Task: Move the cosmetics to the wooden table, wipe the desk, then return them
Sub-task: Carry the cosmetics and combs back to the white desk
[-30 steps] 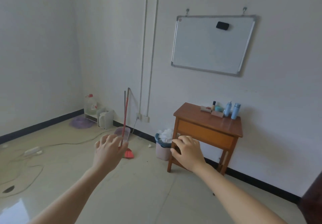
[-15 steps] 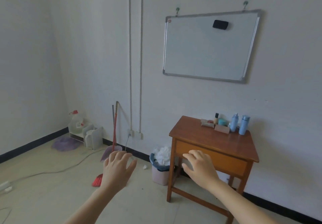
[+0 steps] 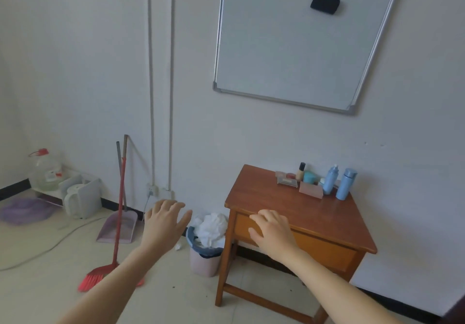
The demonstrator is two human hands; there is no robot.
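Room contents, as seen from my head camera.

1. My left hand (image 3: 164,223): raised in front of me, fingers spread and relaxed, holding nothing. It sits above the floor, left of the bin.
2. My right hand (image 3: 274,233): also raised, fingers loosely extended, holding nothing. It overlaps the table's drawer front in this view; I cannot tell whether it touches the wood.
3. Wooden table (image 3: 276,205): small, reddish-brown, one drawer, standing against the white wall.
4. Cosmetics, grouped at the table's back right corner near the wall:
   - small bottle (image 3: 300,172) with a dark cap, upright
   - teal jar (image 3: 309,177) just beside it
   - flat compact (image 3: 286,180) at the left of the group
   - pink case (image 3: 311,190) at the front of the group
   - two pale blue bottles, one (image 3: 331,182) with a white top and one (image 3: 346,184) with a blue cap, both upright at the right.
5. Bin (image 3: 203,260): pink, dark liner, heaped with crumpled white paper (image 3: 211,225), just left of the table's front leg.
6. Red broom (image 3: 118,210) and lilac dustpan (image 3: 118,226): leaning against the wall.
7. Whiteboard (image 3: 297,44): hung above the table, with a black eraser (image 3: 325,1) stuck on it.
8. White kettle (image 3: 75,201) and clear water jug (image 3: 45,170): far left, by the wall.
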